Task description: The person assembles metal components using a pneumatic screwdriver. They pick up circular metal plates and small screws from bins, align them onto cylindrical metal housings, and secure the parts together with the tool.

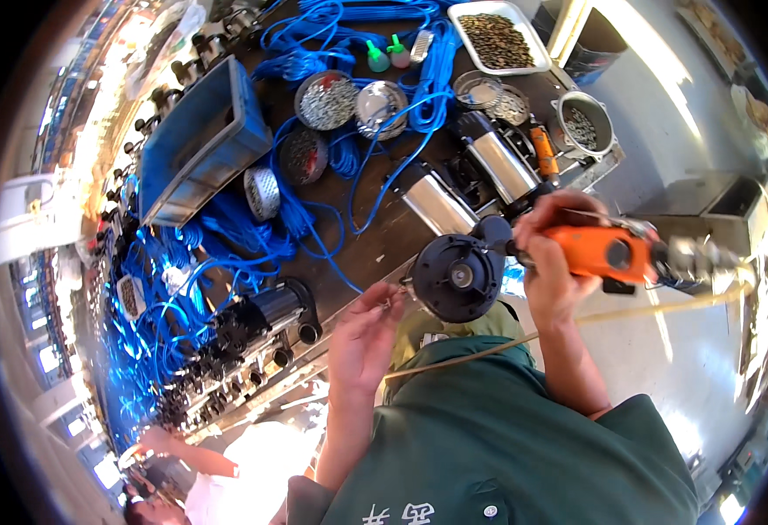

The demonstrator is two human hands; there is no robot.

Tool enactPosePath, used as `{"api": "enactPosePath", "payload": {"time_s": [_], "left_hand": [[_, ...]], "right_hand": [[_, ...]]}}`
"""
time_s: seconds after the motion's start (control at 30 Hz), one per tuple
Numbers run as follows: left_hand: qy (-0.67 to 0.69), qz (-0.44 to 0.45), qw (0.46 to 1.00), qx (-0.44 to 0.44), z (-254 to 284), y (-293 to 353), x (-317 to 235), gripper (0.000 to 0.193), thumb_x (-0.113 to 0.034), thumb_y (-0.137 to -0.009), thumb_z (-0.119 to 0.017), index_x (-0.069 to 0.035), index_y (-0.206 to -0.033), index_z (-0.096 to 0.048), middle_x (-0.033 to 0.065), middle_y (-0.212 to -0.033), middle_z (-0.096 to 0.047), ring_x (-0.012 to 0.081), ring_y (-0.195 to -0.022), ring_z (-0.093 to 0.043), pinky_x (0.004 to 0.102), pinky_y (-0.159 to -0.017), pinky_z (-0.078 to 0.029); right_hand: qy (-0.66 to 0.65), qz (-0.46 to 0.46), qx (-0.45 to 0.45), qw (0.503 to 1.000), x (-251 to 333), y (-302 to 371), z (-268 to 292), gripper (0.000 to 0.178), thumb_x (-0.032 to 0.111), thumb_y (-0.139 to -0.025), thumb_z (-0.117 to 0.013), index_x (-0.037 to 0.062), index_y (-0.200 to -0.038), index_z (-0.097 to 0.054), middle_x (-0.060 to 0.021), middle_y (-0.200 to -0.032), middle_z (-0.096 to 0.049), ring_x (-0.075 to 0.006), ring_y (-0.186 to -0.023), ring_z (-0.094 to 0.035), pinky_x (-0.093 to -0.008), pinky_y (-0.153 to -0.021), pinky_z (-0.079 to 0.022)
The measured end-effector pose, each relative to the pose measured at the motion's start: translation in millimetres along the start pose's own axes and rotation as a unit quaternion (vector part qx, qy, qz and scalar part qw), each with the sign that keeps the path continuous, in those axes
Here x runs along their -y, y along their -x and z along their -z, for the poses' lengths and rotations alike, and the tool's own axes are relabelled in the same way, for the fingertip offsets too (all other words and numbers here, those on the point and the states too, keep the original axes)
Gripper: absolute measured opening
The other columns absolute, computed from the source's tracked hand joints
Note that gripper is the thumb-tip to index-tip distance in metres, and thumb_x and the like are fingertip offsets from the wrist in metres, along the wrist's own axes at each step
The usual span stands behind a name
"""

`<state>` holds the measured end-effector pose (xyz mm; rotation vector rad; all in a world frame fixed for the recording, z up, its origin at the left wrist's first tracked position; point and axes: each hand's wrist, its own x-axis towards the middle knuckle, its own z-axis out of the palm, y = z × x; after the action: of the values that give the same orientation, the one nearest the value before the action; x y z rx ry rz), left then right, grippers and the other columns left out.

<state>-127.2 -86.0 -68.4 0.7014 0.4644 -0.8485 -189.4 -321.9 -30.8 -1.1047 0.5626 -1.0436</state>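
Note:
My right hand [559, 262] is wrapped round an orange power tool [598, 251], held to the right of a pump's round black end [458, 276]. That end faces up at the table's near edge, close to my body. A black side outlet [492, 233] of the pump lies close to the tool's left end. At the left rim of the black end, my left hand [365, 337] pinches its fingertips together, perhaps round a small metal piece too small to name. Two silver-bodied pumps [441, 199] [502, 162] lie on the table just beyond.
Blue cable coils [436, 70] spread over the table, around a blue crate [205, 149]. Bowls of small metal parts [327, 101] and a white tray of brass-coloured pieces [498, 42] stand farther back. A yellowish hose [489, 350] crosses my front. Another person [244, 477] works at lower left.

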Motion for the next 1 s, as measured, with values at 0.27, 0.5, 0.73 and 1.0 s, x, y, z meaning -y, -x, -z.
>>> {"api": "enactPosePath", "payload": {"time_s": [0.27,0.5,0.73,1.0], "left_hand": [[-0.119,-0.036,0.992,0.005,-32,16,13,0.027,-0.008,-0.096,-0.051,0.004,-0.120,-0.056,0.0171,-0.105,-0.065,0.0228,-0.085,-0.068,0.0268,-0.076,-0.057],[-0.133,-0.010,0.990,0.046,-42,19,20,0.022,-0.020,-0.098,-0.052,0.000,-0.104,-0.059,0.0100,-0.084,-0.064,0.0176,-0.067,-0.064,0.0220,-0.053,-0.049],[-0.138,0.006,0.990,0.026,-41,18,21,0.019,-0.020,-0.097,-0.054,-0.002,-0.096,-0.059,0.0087,-0.076,-0.062,0.0127,-0.055,-0.053,0.0196,-0.041,-0.038],[-0.165,0.023,0.985,0.053,-45,12,29,0.020,-0.019,-0.096,-0.056,0.000,-0.093,-0.061,0.0045,-0.063,-0.055,0.0088,-0.047,-0.043,0.0190,-0.041,-0.029]], "right_hand": [[-0.221,-0.023,0.124,0.967,37,28,-22,0.044,-0.011,-0.068,-0.046,0.0012,-0.110,-0.043,-0.0131,-0.084,-0.050,-0.0186,-0.056,-0.052,-0.0358,-0.060,-0.047],[-0.231,-0.088,0.172,0.954,40,44,-31,0.047,-0.017,-0.068,-0.044,0.0054,-0.110,-0.038,-0.0125,-0.085,-0.049,-0.0176,-0.062,-0.052,-0.0346,-0.062,-0.047],[-0.225,-0.058,0.181,0.956,37,42,-25,0.048,-0.018,-0.068,-0.042,0.0054,-0.109,-0.038,-0.0120,-0.085,-0.049,-0.0165,-0.063,-0.050,-0.0337,-0.061,-0.048],[-0.222,-0.067,0.183,0.955,34,41,-14,0.046,-0.018,-0.068,-0.043,0.0052,-0.108,-0.039,-0.0116,-0.084,-0.049,-0.0160,-0.063,-0.050,-0.0325,-0.060,-0.048]]}}
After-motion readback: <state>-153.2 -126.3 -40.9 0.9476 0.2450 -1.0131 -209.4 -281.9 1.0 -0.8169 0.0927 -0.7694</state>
